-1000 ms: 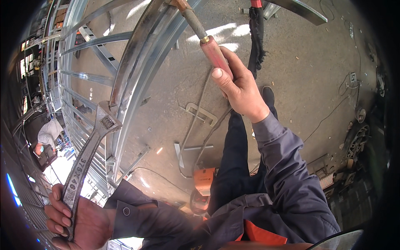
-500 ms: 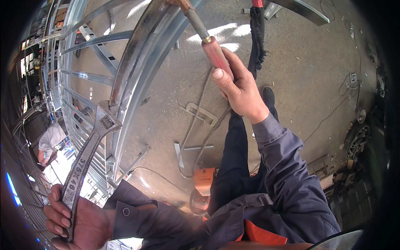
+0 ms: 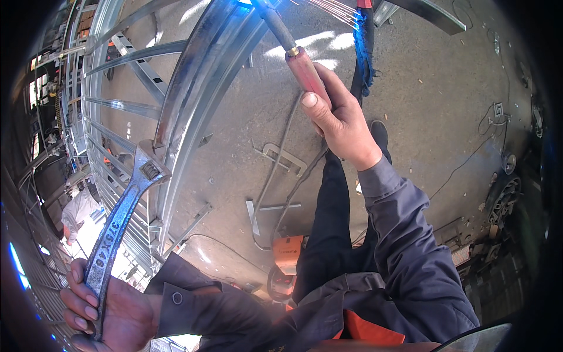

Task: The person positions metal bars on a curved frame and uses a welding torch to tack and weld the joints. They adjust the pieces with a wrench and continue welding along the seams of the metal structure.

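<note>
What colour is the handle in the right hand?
The handle is a faded pinkish red, shown in the head view.

A metalworking shop: orange welding sparks, curved silver metal framework, grey C-shaped metal clamp on the grey-brown concrete floor.

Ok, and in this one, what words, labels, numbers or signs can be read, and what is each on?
Adjustable wrench in the left hand: large characters along the handle, clear enough to read, but not copied out here.
Orange machine by the legs: a small dark marking, too small to read.
Grey jacket: faint yellowish marks at the lower edge of the picture, too blurred to read.
</note>
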The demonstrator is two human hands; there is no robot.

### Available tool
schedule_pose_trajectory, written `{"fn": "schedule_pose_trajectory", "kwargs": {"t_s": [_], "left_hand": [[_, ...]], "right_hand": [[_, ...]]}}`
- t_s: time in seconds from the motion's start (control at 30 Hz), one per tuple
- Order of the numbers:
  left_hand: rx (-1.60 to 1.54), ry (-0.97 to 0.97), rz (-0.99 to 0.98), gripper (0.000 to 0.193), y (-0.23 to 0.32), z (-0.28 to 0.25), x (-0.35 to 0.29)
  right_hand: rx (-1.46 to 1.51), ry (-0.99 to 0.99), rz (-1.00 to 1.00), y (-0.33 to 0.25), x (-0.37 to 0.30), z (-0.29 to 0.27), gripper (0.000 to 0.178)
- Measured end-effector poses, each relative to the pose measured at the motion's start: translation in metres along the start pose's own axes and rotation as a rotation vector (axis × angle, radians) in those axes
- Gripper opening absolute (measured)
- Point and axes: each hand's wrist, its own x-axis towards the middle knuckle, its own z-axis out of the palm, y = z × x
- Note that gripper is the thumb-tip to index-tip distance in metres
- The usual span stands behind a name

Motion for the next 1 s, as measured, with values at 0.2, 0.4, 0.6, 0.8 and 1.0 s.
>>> {"fn": "schedule_pose_trajectory", "kwargs": {"t_s": [0.2,0.4,0.6,0.8,1.0], "left_hand": [[-0.061,-0.065,-0.093,0.026,0.002,0.0,0.001],[-0.014,-0.018,-0.017,0.025,-0.001,0.001,0.0],[0.0,0.009,0.03,0.024,-0.004,0.005,0.0],[-0.066,0.006,-0.02,0.023,-0.003,0.006,0.0],[-0.076,-0.007,-0.031,0.023,-0.003,0.005,0.0]], "right_hand": [[0.002,0.004,0.001,0.001,-0.001,0.0,0.074],[-0.033,0.016,0.0,0.002,-0.001,0.001,0.074],[-0.137,0.076,-0.1,0.002,0.001,0.005,0.072],[-0.222,0.136,-0.139,0.003,0.0,0.013,0.072],[-0.161,0.118,-0.152,0.005,0.0,0.013,0.074]]}}
